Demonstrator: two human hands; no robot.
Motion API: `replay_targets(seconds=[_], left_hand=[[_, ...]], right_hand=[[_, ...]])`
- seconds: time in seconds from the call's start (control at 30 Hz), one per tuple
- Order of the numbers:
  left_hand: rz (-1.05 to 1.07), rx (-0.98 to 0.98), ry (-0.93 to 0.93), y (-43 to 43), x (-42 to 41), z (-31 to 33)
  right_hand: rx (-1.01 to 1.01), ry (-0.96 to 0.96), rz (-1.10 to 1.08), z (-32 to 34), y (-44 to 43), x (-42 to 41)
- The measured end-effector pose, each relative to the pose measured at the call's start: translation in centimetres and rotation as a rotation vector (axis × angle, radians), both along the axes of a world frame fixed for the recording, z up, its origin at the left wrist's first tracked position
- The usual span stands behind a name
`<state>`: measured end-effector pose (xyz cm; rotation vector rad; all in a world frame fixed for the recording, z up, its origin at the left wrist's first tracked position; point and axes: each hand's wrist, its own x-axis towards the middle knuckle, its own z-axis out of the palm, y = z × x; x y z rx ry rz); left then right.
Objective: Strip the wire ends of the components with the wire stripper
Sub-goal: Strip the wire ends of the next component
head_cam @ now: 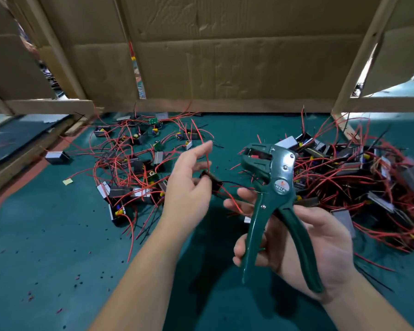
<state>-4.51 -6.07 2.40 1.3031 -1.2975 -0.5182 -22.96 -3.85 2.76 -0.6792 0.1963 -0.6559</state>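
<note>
While the right hand (pixel 320 244) curls round the smooth green handles of the wire stripper (pixel 273 187), its steel head pointing toward eleven o'clock, the left hand (pixel 189 185) pinches a boxy black component (pixel 212 179) trailing thin red wire, at nine o'clock of the tool, above the teal mat (pixel 46 247).

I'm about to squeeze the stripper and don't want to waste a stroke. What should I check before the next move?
1. Component held: ok. The left hand pinches the black component.
2. Tool grip: ok. The right hand wraps both handles of the wire stripper.
3. Handles spread for a fresh wire: ok.
4. Wire end seated in the stripper's head: not ok. The red wire rises beside the left index finger, away from the head.
5. This component's ends already stripped: cannot tell, too small to see.
</note>
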Motion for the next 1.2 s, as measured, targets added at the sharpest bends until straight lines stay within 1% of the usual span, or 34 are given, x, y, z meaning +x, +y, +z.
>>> replay_targets(seconds=[0.07,0.13,0.17,0.2,0.23,0.3,0.37,0.43,0.5,0.6,0.63,0.7,0.8,0.83,0.93,0.97,1.07,1.2], left_hand=[[0.12,0.101,-0.334,0.1,0.2,-1.0],[0.279,0.265,-0.501,0.4,-0.2,-1.3],[0.315,0.278,-0.56,0.7,-0.4,-1.4],[0.301,0.246,-0.62,1.0,-0.7,-1.5],[0.237,0.192,-0.673,1.2,-0.8,-1.5],[0.027,0.108,-0.744,1.3,-1.1,-1.5],[-0.157,0.086,-0.715,1.2,-1.5,-1.2],[-0.258,0.036,-0.613,1.1,-1.4,-1.1],[-0.296,-0.016,-0.443,1.2,-1.1,-0.8],[-0.339,0.096,-0.12,1.4,-0.9,-0.5],[-0.322,0.109,-0.065,1.3,-1.0,-0.6],[-0.256,0.073,-0.094,1.2,-1.1,-0.7],[-0.262,0.043,-0.145,1.0,-1.3,-0.9],[-0.286,0.053,-0.126,1.1,-1.3,-0.9],[-0.414,0.13,0.049,1.1,-1.1,-0.7],[-0.453,0.143,0.08,1.1,-0.9,-0.6],[-0.546,0.174,0.096,1.1,-0.5,-0.7],[-0.656,0.153,0.088,1.1,0.1,-0.6]], right_hand=[[0.019,0.021,-0.016,-0.1,0.0,0.2],[0.038,0.047,-0.054,-0.2,0.0,0.3],[0.049,0.059,-0.072,-0.2,0.0,0.3],[0.059,0.066,-0.086,-0.2,0.0,0.4],[0.065,0.069,-0.096,-0.2,0.0,0.4],[0.071,0.061,-0.105,-0.1,-0.1,0.3],[0.067,0.054,-0.108,-0.1,-0.2,0.1],[0.055,0.047,-0.109,0.0,-0.3,-0.1],[0.05,0.04,-0.115,0.1,-0.3,-0.2],[0.043,0.04,-0.141,0.1,-0.4,-0.3],[0.041,0.044,-0.146,0.0,-0.5,-0.3],[0.038,0.052,-0.145,0.0,-0.4,-0.3],[0.034,0.056,-0.123,-0.2,-0.3,-0.1],[0.033,0.055,-0.12,-0.2,-0.3,-0.1],[0.03,0.03,-0.141,0.0,-0.5,-0.3],[0.032,0.023,-0.155,0.1,-0.7,-0.4],[0.037,0.008,-0.176,0.1,-1.0,-0.8],[0.061,-0.038,-0.168,-0.1,-1.2,-1.1]])
